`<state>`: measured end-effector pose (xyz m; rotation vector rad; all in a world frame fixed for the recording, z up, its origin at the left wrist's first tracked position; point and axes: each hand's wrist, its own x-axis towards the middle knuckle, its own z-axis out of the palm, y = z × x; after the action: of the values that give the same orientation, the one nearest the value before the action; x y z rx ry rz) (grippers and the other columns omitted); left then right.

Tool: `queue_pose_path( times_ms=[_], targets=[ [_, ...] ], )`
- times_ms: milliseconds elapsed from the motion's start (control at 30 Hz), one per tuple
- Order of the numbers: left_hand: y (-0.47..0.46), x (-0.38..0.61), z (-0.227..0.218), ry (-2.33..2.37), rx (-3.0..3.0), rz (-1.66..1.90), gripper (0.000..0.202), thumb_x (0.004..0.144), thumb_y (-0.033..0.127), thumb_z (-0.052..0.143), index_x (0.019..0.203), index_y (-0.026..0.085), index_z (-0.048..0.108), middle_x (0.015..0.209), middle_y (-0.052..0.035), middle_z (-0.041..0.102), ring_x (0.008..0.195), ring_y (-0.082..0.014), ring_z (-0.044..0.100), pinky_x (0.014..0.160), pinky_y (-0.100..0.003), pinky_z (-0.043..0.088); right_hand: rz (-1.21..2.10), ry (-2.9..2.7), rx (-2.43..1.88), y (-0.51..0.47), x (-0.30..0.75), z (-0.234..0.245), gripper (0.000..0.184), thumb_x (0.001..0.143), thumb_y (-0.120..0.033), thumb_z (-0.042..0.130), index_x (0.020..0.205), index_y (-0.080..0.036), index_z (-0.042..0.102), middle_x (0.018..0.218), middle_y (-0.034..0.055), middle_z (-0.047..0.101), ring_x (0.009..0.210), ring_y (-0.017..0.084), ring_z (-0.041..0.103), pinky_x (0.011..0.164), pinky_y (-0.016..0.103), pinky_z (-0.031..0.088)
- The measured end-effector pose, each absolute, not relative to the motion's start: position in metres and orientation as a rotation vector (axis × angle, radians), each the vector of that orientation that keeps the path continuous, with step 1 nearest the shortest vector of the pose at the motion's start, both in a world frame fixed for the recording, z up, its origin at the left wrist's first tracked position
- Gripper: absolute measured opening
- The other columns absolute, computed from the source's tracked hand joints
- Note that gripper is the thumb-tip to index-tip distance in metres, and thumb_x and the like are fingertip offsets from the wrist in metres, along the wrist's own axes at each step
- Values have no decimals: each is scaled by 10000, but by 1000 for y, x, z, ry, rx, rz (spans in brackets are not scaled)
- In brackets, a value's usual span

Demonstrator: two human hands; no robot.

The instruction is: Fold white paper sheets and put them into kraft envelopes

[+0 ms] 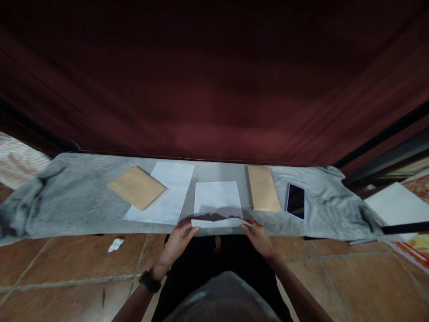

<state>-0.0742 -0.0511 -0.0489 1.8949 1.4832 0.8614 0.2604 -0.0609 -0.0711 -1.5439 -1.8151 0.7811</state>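
Left hand (181, 239), right hand (261, 237): pinching white paper (219, 222) by opposite ends
Paper: along worktop (80, 197) near edge
Gap: kraft-paper stack (263, 188) to smartphone (296, 201)

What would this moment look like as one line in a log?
left hand: holds white paper | right hand: holds its other end | phone: lies on grey cloth

Dim light leaves the red surface (214, 107) nearly black at the top. A soft shadow darkens part of the middle sheet (217, 194); the floor (90, 295) shines faintly. Wide-angle distortion stretches the edges.
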Motion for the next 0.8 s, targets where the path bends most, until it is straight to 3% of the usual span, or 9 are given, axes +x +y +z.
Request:
queue_pose_path(
  times_ms=[100, 233, 400, 533, 800],
  targets=[
    [-52, -73, -48, 1507, 1830, 828, 291, 943, 439, 550, 1022, 247, 755, 1083, -46, 775, 1018, -223, 716, 961, -374, 562, 766, -1823, -1560, -61, 259, -69, 302, 1003, -404, 506, 1090, -248, 750, 1080, 62, 780, 1033, 255, 732, 950, 410, 582],
    [-58, -77, -53, 1503, 1764, 738, 295, 921, 471, 567, 961, 262, 772, 1043, -33, 786, 985, -221, 726, 914, -347, 582, 739, -1838, -1537, -65, 260, -66, 278, 994, -388, 529, 1097, -257, 753, 1112, 57, 773, 1075, 249, 715, 977, 409, 571],
    [-65, -83, -68, 1558, 1697, 754, 325, 921, 475, 572, 1083, 267, 762, 1173, -47, 760, 1115, -241, 693, 1023, -391, 532, 739, -1866, -1555, -66, 260, -70, 307, 994, -412, 520, 1087, -246, 761, 1088, 70, 777, 1059, 262, 721, 970, 407, 574],
    [-65, -79, -69, 1608, 1673, 814, 349, 934, 479, 561, 1144, 261, 735, 1212, -56, 743, 1152, -246, 679, 1026, -404, 533, 661, -1825, -1603, -61, 255, -74, 357, 1006, -443, 483, 1031, -213, 755, 1038, 95, 781, 1009, 266, 732, 925, 391, 582],
    [-41, -59, -50, 1628, 1689, 1024, 375, 944, 515, 508, 993, 204, 712, 1182, -95, 737, 1126, -254, 677, 1027, -404, 511, 497, -1846, -1838, -37, 236, -68, 366, 1033, -432, 420, 1012, -224, 722, 861, 67, 783, 808, 238, 753, 730, 298, 564]
  ],
)
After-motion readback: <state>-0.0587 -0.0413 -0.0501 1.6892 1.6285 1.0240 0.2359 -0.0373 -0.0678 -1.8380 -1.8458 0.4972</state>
